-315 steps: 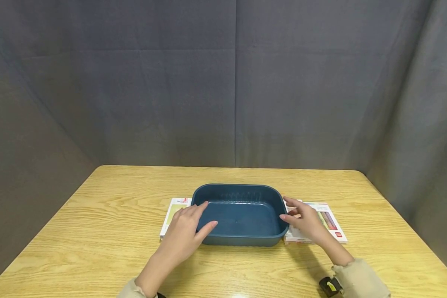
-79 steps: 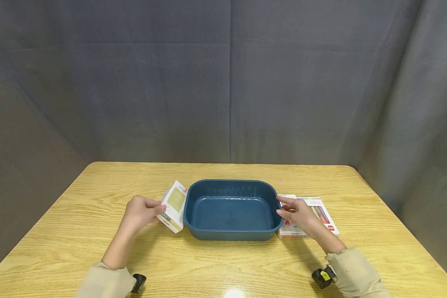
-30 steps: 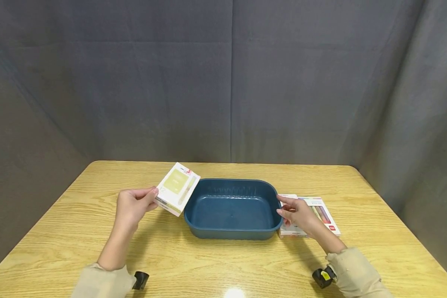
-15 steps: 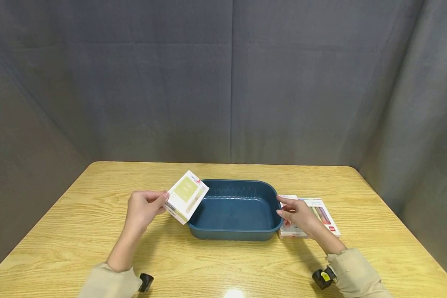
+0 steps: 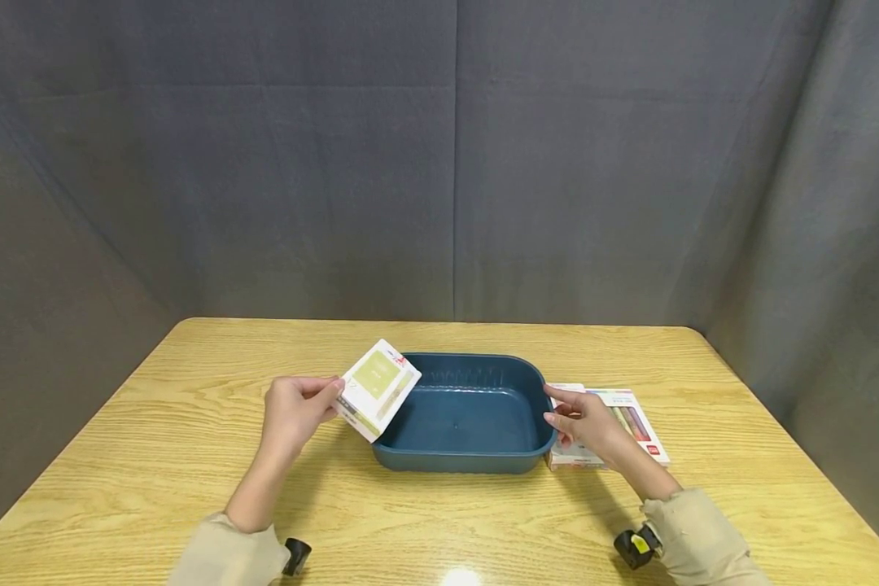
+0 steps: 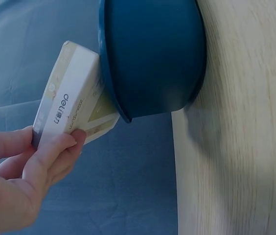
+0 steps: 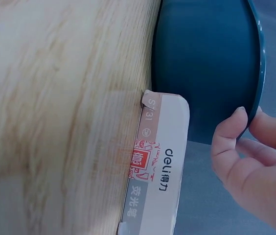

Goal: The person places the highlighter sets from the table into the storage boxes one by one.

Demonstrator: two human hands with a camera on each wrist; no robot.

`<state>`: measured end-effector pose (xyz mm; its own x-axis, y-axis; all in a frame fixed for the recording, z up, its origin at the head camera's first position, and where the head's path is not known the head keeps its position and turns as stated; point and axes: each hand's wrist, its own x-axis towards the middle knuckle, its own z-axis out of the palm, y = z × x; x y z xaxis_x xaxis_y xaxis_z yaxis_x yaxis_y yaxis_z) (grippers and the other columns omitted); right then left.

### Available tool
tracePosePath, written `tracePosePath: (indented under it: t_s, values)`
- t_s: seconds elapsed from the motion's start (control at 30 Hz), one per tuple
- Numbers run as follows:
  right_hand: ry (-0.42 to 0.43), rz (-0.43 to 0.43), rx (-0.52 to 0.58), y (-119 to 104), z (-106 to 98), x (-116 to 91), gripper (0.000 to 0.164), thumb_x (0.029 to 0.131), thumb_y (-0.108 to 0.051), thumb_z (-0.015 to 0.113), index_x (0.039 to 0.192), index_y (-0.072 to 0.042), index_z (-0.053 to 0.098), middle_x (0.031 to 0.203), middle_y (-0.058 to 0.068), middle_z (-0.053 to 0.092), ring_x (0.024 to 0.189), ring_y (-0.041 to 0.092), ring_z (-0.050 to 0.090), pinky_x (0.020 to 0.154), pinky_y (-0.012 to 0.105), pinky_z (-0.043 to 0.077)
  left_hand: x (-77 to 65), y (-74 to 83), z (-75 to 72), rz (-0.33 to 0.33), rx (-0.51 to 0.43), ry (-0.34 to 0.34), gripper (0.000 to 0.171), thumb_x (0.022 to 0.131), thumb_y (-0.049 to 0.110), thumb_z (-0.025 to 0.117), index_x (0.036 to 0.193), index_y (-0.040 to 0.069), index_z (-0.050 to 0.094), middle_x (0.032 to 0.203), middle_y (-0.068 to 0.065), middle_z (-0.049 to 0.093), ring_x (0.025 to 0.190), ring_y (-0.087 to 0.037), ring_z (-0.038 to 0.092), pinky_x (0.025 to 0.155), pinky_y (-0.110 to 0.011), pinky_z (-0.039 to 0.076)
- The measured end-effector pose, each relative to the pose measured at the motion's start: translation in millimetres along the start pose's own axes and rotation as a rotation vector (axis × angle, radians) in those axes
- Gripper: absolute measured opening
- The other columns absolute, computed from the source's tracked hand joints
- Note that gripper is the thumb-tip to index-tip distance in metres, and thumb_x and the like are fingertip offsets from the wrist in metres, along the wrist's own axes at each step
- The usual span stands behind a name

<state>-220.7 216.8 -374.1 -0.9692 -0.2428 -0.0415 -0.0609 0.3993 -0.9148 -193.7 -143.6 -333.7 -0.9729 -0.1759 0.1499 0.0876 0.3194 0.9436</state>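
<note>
Over the left end of a blue container [image 5: 457, 461], a small white box [image 5: 378, 389] is hanging at a tilt, clear of the tabletop [image 5: 447, 521]; whether it is touching the rim, I can't tell. It is reaching further across that end than it was a second ago, so, to my eye, the lifting is over and the carrying is going on. The box is showing a yellow-green panel on its broad face, a red mark near one corner and "deli" lettering on a side. The left grip [image 5: 296, 413] is pinching it by its left corner, thumb and fingers only a box's thickness apart. The right grip [image 5: 589, 422] is pinching the container's right rim, fingertips nearly together. Beside that end, white packaging [image 5: 640, 427] with coloured strips is lying flat. Behind, a grey curtain [image 5: 322, 203] is hanging.
</note>
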Motion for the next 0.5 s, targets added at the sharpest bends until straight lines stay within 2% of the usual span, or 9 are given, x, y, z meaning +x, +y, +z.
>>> tracePosePath:
  t_s: [0.23,0.5]
  values:
    - [0.002,0.009,0.000,0,0,0,0.050,0.089,-0.002,0.052,0.134,0.007,0.033,0.082,0.017,0.051,0.056,0.016,0.049,0.053,0.027,0.045,2.5,-2.5,8.2,0.015,0.020,0.050,0.019,0.084,0.002,0.060,0.096,-0.013,0.064,0.093,-0.025,0.062,0.076,-0.023,0.063,0.060,-0.022,0.049]
    - [0.001,-0.001,-0.006,0,-1,0,0.050,0.089,-0.003,0.053,0.134,0.007,0.033,0.080,0.015,0.052,0.056,0.017,0.050,0.052,0.027,0.045,6.8,-8.5,14.7,-0.014,-0.051,0.069,0.019,0.083,0.001,0.060,0.094,-0.014,0.064,0.097,-0.025,0.061,0.073,-0.018,0.062,0.059,-0.021,0.049]
